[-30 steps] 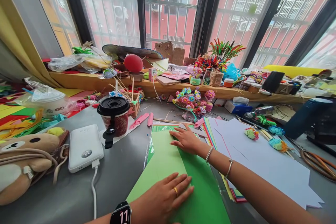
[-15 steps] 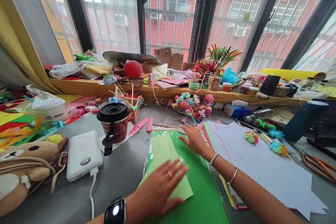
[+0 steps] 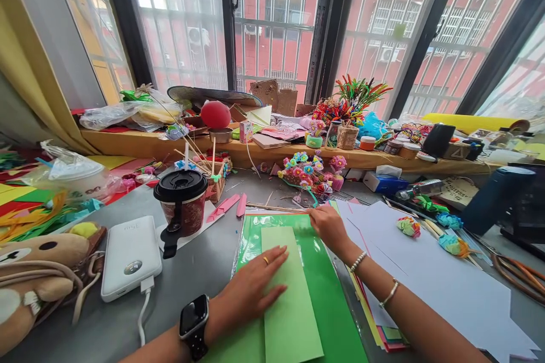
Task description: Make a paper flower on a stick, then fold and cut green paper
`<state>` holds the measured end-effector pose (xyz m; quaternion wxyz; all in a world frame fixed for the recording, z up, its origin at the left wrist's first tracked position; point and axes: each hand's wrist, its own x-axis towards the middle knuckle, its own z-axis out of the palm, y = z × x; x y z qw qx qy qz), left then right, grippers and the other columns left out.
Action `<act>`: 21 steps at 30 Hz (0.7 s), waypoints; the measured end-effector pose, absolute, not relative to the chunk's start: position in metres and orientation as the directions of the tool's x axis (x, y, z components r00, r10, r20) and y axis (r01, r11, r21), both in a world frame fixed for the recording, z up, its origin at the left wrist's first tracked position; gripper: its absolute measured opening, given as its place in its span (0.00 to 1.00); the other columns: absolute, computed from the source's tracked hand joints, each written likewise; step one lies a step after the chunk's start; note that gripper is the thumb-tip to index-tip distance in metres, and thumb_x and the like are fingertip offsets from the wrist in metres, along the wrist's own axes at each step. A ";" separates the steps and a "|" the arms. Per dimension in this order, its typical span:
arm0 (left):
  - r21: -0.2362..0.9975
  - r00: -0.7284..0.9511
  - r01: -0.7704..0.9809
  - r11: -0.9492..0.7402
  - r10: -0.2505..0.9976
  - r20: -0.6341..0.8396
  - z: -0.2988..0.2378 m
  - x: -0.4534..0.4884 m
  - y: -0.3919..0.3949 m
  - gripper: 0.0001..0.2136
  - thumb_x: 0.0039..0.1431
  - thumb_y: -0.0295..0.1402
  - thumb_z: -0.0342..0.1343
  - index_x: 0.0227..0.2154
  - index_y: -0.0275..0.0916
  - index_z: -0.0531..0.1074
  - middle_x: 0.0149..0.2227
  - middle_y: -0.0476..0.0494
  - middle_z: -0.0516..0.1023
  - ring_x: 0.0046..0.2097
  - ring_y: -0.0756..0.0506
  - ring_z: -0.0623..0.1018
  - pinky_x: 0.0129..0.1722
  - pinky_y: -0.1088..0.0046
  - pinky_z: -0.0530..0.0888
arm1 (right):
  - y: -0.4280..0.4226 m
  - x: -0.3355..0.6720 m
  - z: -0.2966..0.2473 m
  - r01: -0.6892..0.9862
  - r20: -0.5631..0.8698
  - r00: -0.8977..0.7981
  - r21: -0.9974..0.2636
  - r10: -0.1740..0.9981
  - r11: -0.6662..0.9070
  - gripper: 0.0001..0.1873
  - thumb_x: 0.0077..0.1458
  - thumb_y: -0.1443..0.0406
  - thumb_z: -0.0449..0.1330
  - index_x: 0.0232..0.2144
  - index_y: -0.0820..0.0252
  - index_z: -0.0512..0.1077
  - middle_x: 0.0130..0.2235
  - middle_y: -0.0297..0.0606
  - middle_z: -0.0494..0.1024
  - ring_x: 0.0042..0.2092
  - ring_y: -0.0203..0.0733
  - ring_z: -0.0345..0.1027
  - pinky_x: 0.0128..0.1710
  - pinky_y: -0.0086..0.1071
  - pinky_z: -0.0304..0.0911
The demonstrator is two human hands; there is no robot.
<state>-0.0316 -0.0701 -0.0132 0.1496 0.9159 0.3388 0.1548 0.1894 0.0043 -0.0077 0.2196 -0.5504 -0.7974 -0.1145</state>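
Note:
My left hand (image 3: 255,283) lies flat with outstretched fingers on a light green paper strip (image 3: 293,312). The strip, which looks folded, rests lengthwise on a darker green paper pack (image 3: 332,306) in a clear plastic sleeve. More light green paper shows under my left wrist. My right hand (image 3: 330,229) is closed at the sleeve's far right corner, fingertips pinched together. A thin brown stick (image 3: 272,207) lies along the sleeve's far edge and reaches those fingertips. Whether they grip the stick or the sleeve's edge, I cannot tell.
White paper sheets (image 3: 434,272) overlap at right, bearing crumpled paper flowers (image 3: 409,226). At left stand a lidded cup (image 3: 181,204), a white power bank (image 3: 131,258) with its cable and a plush bear (image 3: 46,255). Pipe-cleaner flowers (image 3: 304,169) sit behind the sleeve, below a cluttered windowsill.
The light green strip has turned from slanted to nearly straight and come nearer. My left hand has shifted left on it. My right hand has gone from spread fingers to a pinch.

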 end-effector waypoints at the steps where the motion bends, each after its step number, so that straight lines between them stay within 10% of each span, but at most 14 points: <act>1: 0.428 0.661 0.603 -0.673 0.722 0.205 -0.012 -0.034 -0.066 0.22 0.57 0.36 0.43 0.54 0.37 0.52 0.56 0.37 0.58 0.56 0.42 0.59 0.53 0.60 0.60 | 0.000 0.190 -0.002 0.929 0.514 -0.260 -0.097 0.818 0.357 0.12 0.54 0.71 0.48 0.37 0.65 0.70 0.35 0.45 0.76 0.39 0.45 0.67 0.40 0.36 0.58; 4: 0.608 0.494 0.596 -0.524 0.837 0.237 -0.006 -0.034 -0.053 0.20 0.56 0.38 0.44 0.51 0.37 0.58 0.53 0.38 0.63 0.53 0.42 0.64 0.52 0.60 0.62 | -0.014 0.186 0.014 0.826 0.608 -0.058 -0.416 0.792 0.381 0.12 0.55 0.66 0.48 0.38 0.64 0.69 0.38 0.43 0.75 0.40 0.43 0.68 0.41 0.36 0.60; 7: 0.823 0.434 0.396 -0.407 0.873 0.223 0.004 -0.023 -0.044 0.21 0.53 0.41 0.48 0.48 0.37 0.61 0.52 0.38 0.64 0.51 0.42 0.66 0.49 0.62 0.65 | -0.025 0.170 0.027 0.342 0.487 0.051 -0.829 0.872 0.442 0.11 0.51 0.61 0.54 0.34 0.62 0.69 0.36 0.40 0.76 0.39 0.43 0.70 0.38 0.35 0.64; 10: 0.965 0.505 0.130 -0.229 0.853 0.134 0.010 -0.010 -0.043 0.17 0.52 0.42 0.50 0.41 0.36 0.65 0.44 0.39 0.72 0.45 0.43 0.72 0.44 0.64 0.69 | -0.031 0.150 0.033 0.047 0.341 -0.016 -0.939 0.940 0.341 0.11 0.47 0.61 0.57 0.32 0.62 0.69 0.35 0.38 0.77 0.39 0.43 0.70 0.39 0.36 0.65; 16: 0.998 0.407 0.012 0.063 0.912 -0.062 0.007 -0.023 -0.063 0.16 0.48 0.44 0.52 0.27 0.34 0.66 0.26 0.44 0.76 0.26 0.47 0.75 0.28 0.71 0.70 | -0.051 0.137 0.023 0.286 0.323 -0.197 -0.884 0.926 0.369 0.17 0.49 0.58 0.54 0.39 0.63 0.66 0.40 0.44 0.75 0.41 0.44 0.69 0.41 0.38 0.64; 21: 0.985 0.285 0.013 0.173 0.943 -0.169 -0.005 -0.052 -0.085 0.16 0.47 0.45 0.52 0.27 0.35 0.65 0.24 0.46 0.76 0.26 0.47 0.74 0.28 0.72 0.69 | -0.098 0.140 -0.010 0.639 0.273 -0.578 -0.434 0.769 0.635 0.45 0.34 0.49 0.62 0.52 0.67 0.57 0.53 0.52 0.62 0.53 0.58 0.54 0.50 0.48 0.53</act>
